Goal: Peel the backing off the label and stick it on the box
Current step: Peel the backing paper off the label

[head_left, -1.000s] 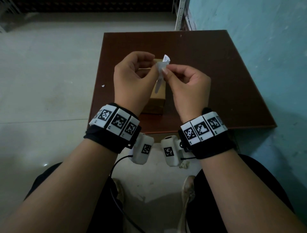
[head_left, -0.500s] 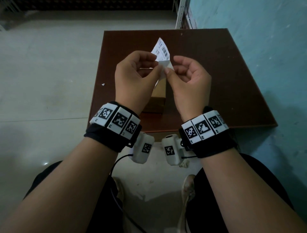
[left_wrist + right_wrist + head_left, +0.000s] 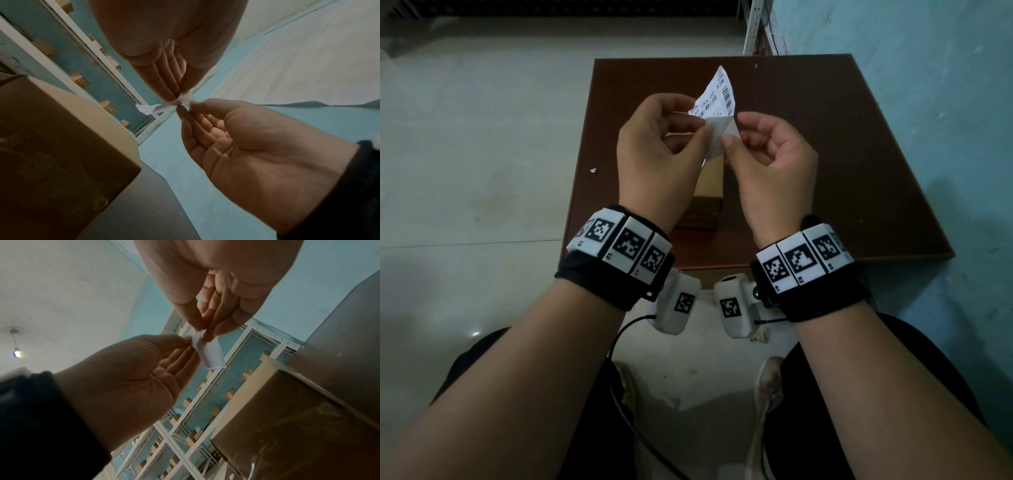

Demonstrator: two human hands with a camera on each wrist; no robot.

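Above the dark brown table (image 3: pixel 825 154) I hold a white printed label (image 3: pixel 717 96) with a barcode, its printed face up and tilted away. A blank white backing flap (image 3: pixel 717 137) folds down from its near edge. My left hand (image 3: pixel 698 120) pinches the label's left corner, and my right hand (image 3: pixel 732 132) pinches the flap. The left wrist view has the left hand (image 3: pixel 179 95) and right hand (image 3: pixel 185 106) meeting on the paper. In the right wrist view the backing (image 3: pixel 209 353) hangs below the right hand (image 3: pixel 202 332). A brown cardboard box (image 3: pixel 709 192) lies on the table under my hands.
A turquoise wall (image 3: pixel 928 102) runs close along the table's right side. Pale tiled floor (image 3: pixel 482 137) lies to the left, with a small white scrap (image 3: pixel 593 170) on it. White metal shelving (image 3: pixel 753 31) stands behind the table. My knees sit below the table's near edge.
The label has unfolded and risen from a crumpled strip to show its barcode face. The white flap has come away at the near edge, and my hands have drawn slightly apart.
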